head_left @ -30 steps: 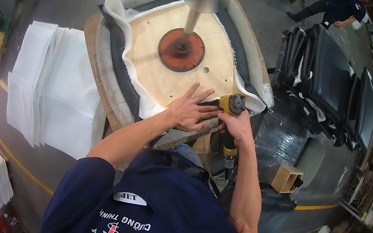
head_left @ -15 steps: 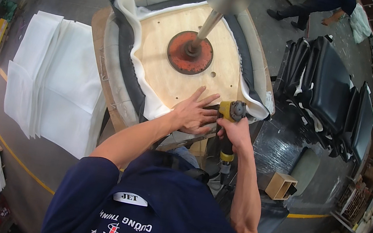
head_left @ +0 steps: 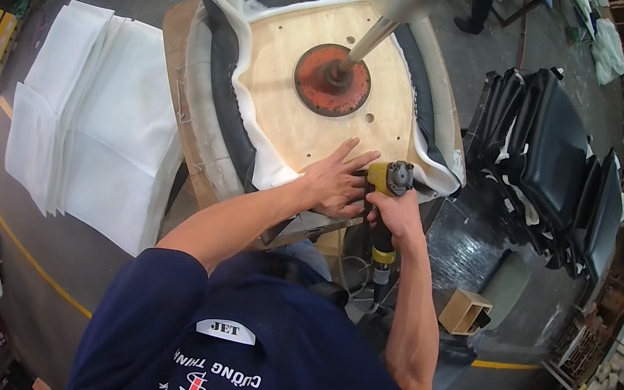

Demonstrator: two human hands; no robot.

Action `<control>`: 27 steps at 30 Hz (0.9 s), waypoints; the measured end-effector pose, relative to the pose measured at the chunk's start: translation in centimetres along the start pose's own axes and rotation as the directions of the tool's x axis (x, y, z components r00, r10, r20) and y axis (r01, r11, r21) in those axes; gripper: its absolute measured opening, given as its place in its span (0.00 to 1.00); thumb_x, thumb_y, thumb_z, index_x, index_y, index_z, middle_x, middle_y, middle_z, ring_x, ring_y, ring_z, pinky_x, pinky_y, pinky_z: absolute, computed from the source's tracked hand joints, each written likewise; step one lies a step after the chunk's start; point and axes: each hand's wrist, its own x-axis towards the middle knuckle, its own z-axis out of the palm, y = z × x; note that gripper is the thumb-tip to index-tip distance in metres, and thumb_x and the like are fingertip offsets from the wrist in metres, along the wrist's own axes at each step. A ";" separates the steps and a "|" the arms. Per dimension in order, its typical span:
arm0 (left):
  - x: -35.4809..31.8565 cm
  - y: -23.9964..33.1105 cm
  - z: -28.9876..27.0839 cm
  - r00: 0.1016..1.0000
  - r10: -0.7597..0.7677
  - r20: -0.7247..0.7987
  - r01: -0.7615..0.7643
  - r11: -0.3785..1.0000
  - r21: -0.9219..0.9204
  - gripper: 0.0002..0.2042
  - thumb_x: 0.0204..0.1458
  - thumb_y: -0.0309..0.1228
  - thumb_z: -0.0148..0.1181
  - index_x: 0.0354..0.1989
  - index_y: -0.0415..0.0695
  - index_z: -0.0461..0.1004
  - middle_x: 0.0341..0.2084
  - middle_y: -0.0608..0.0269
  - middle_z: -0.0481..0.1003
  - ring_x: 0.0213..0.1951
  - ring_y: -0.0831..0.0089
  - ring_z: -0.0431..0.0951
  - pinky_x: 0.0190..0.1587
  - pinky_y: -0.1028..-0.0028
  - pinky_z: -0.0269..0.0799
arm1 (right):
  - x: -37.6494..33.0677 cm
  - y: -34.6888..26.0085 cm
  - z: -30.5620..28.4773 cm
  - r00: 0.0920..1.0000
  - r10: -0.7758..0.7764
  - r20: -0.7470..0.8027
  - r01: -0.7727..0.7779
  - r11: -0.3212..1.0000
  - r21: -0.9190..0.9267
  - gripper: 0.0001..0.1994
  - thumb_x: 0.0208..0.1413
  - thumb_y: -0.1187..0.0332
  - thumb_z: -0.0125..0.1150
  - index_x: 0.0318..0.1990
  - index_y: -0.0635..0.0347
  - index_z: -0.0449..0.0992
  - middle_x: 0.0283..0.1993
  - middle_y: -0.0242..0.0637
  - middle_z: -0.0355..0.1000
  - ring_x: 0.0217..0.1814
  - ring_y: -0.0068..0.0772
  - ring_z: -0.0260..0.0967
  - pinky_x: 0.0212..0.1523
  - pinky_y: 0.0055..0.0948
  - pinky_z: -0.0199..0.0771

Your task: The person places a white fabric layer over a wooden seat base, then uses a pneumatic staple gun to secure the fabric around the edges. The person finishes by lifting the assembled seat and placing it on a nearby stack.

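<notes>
A light plywood panel (head_left: 288, 49) lies in a grey padded frame (head_left: 200, 121), with white foam (head_left: 250, 121) and black cover material (head_left: 225, 84) rising around its sides. A round red plate (head_left: 311, 88) on a metal rod (head_left: 373, 40) presses on the panel's middle. At the near edge, my left hand (head_left: 337, 185) lies spread, fingers reaching over the panel. My right hand (head_left: 399, 214) grips a yellow and black staple gun (head_left: 388, 178), whose nose is turned toward the panel's edge beside my left fingers. The exact contact point of the nose is hidden.
To the left stand white foam sheets (head_left: 114, 110) in a stack. Black upholstered cushions (head_left: 546, 144) are piled on the right, near a small wooden box (head_left: 465, 312). A hose (head_left: 378, 290) hangs below the staple gun. Another person's legs (head_left: 480, 3) show at the far right.
The panel and press appear slightly higher and further right as my view shifts. Both hands keep nearly the same places at the near edge. The other person has moved mostly out of view.
</notes>
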 end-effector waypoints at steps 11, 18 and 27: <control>-4.8 -0.6 0.3 1.000 -0.019 -0.014 0.019 1.000 0.004 0.29 0.66 0.57 0.39 0.76 0.70 0.58 0.74 0.86 0.59 0.79 0.59 0.43 0.73 0.30 0.29 | 0.0 0.9 -0.3 0.998 -0.061 -0.021 0.061 0.998 0.001 0.07 0.53 0.77 0.65 0.39 0.68 0.77 0.28 0.36 0.76 0.19 0.26 0.71 0.19 0.29 0.72; -4.6 -0.4 1.1 0.997 -0.062 -0.043 0.061 0.998 -0.027 0.29 0.65 0.57 0.38 0.74 0.71 0.62 0.73 0.87 0.61 0.79 0.60 0.41 0.73 0.29 0.24 | 0.4 0.2 0.4 1.000 0.003 -0.025 -0.004 0.999 -0.047 0.11 0.51 0.78 0.65 0.43 0.68 0.75 0.30 0.37 0.76 0.19 0.25 0.71 0.19 0.28 0.71; -4.5 -0.1 0.7 0.997 -0.073 0.014 0.073 0.997 -0.026 0.28 0.65 0.57 0.40 0.71 0.67 0.67 0.72 0.86 0.63 0.80 0.59 0.40 0.73 0.29 0.25 | -0.4 0.2 1.2 1.000 -0.031 0.004 0.031 1.000 -0.001 0.08 0.52 0.78 0.63 0.40 0.68 0.75 0.29 0.36 0.75 0.19 0.26 0.71 0.19 0.28 0.72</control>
